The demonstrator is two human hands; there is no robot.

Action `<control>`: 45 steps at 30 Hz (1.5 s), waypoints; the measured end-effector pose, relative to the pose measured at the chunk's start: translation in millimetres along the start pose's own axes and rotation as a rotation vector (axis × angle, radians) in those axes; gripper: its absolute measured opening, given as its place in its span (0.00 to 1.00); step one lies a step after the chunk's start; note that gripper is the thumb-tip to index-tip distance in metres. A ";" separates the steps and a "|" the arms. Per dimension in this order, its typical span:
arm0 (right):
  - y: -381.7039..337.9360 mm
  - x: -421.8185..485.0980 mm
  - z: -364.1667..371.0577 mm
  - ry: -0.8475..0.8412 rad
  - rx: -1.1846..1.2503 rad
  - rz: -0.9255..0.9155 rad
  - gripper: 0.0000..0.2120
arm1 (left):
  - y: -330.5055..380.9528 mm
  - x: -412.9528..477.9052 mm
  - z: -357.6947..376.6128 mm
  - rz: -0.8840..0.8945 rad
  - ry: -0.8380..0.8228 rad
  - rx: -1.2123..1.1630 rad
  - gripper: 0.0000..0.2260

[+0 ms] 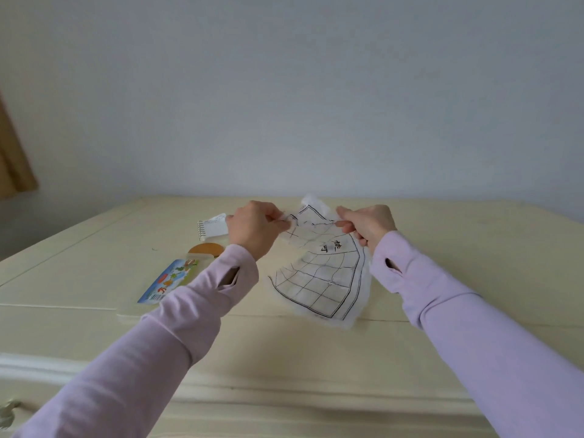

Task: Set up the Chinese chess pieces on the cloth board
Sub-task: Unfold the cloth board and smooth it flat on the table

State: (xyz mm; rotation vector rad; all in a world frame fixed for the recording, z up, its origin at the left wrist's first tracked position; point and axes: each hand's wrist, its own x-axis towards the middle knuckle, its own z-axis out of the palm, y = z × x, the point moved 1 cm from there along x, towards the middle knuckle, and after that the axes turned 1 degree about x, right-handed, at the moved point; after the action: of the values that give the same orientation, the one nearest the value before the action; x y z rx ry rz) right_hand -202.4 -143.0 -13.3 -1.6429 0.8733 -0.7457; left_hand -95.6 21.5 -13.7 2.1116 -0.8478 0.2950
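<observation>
Both hands, left hand point(252, 227) and right hand point(366, 227), pinch the cloth board point(319, 273) up over the desk point(474, 248). It looks crumpled. If laid wrinkly, pieces might tip.

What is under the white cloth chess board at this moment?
The left hand and right hand pinch the white cloth chess board by its top edge, holding it up. Its lower part seems to rest on the cream wooden tabletop; anything beneath is covered.
</observation>
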 end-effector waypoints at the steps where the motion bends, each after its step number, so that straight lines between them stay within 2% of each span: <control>1: -0.8 1.2 -2.9 0.024 -0.025 -0.005 0.14 | -2.4 0.9 1.1 -0.017 0.041 0.015 0.05; 3: -3.2 3.8 -5.7 0.054 -0.014 0.021 0.13 | -3.6 0.8 -0.9 -0.063 0.122 0.022 0.06; 5: -5.7 5.0 -7.1 0.006 0.125 0.100 0.12 | -2.7 2.3 -4.5 -0.158 0.129 -0.043 0.11; 8: -11.0 -0.3 -6.8 -0.169 0.429 0.255 0.13 | 0.7 3.3 -2.3 -0.390 -0.070 -0.376 0.16; 10: -13.4 -3.9 -5.1 -0.251 0.587 0.328 0.14 | 5.0 -1.2 0.9 -0.561 -0.277 -0.678 0.29; 11: -13.9 -4.4 -3.6 -0.275 0.646 0.346 0.14 | 4.3 -1.0 3.3 -0.594 -0.322 -0.778 0.33; 12: -14.2 -5.3 -2.4 -0.294 0.688 0.352 0.13 | 2.9 0.4 6.6 -0.603 -0.325 -0.863 0.31; 14: -14.6 -6.1 -1.4 -0.329 0.742 0.352 0.12 | 0.4 4.2 11.4 -0.600 -0.227 -0.951 0.13; 15: -15.0 -6.1 -2.3 -0.342 0.758 0.348 0.13 | 0.7 4.5 12.1 -0.611 -0.167 -0.947 0.09; 18: -18.2 -1.8 -11.5 -0.298 0.800 0.315 0.16 | -3.7 7.3 9.7 -0.608 -0.049 -0.854 0.11; 20: -19.3 6.5 -20.3 -0.206 0.867 0.269 0.16 | -7.7 9.4 4.4 -0.530 -0.020 -0.735 0.29; 21: -19.7 9.8 -25.0 -0.171 0.894 0.240 0.15 | -10.7 9.4 0.7 -0.484 -0.006 -0.638 0.33; 22: -19.4 13.2 -29.4 -0.161 0.900 0.210 0.14 | -14.5 10.9 -2.4 -0.445 -0.004 -0.543 0.32; 23: -19.2 16.2 -32.9 -0.180 0.888 0.180 0.14 | -16.4 11.6 -6.1 -0.393 -0.005 -0.486 0.25; 25: -19.9 19.4 -38.2 -0.244 0.834 0.119 0.12 | -19.7 12.6 -11.3 -0.317 0.006 -0.353 0.06; 28: -21.3 22.9 -41.4 -0.341 0.847 0.044 0.11 | -19.3 14.4 -15.2 -0.270 0.086 -0.227 0.15; 31: -21.9 22.5 -42.7 -0.440 0.947 -0.019 0.06 | -19.8 16.1 -15.7 -0.268 0.221 -0.288 0.14; 33: -19.0 22.2 -44.6 -0.467 1.015 -0.064 0.15 | -23.3 17.4 -15.2 -0.272 0.298 -0.445 0.15; 35: -16.5 25.4 -47.1 -0.506 1.096 -0.108 0.13 | -22.0 14.3 -17.3 -0.231 0.337 -0.544 0.17; 37: -12.5 25.5 -49.9 -0.498 1.123 -0.145 0.11 | -17.4 8.4 -21.3 -0.150 0.332 -0.588 0.19; 38: -11.6 23.1 -51.4 -0.442 1.097 -0.142 0.10 | -15.5 5.9 -23.4 -0.123 0.323 -0.607 0.20; 41: -9.0 19.6 -54.5 -0.303 1.002 -0.060 0.19 | -17.4 6.9 -26.9 -0.130 0.266 -0.605 0.14; 43: -8.4 17.4 -56.6 -0.257 0.963 -0.038 0.07 | -20.4 10.9 -28.6 -0.204 0.196 -0.535 0.11; 44: -9.5 15.3 -57.7 -0.246 0.961 -0.043 0.04 | -20.9 11.1 -29.8 -0.261 0.149 -0.511 0.09; 45: -11.6 14.2 -58.3 -0.247 0.947 -0.042 0.06 | -21.2 10.8 -30.7 -0.325 0.099 -0.512 0.07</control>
State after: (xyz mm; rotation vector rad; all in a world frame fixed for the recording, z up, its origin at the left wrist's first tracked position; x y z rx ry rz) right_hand -241.1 -183.3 11.6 -0.8696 0.2201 -0.7919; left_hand -71.1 49.2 -2.1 1.6989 -0.4480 0.0042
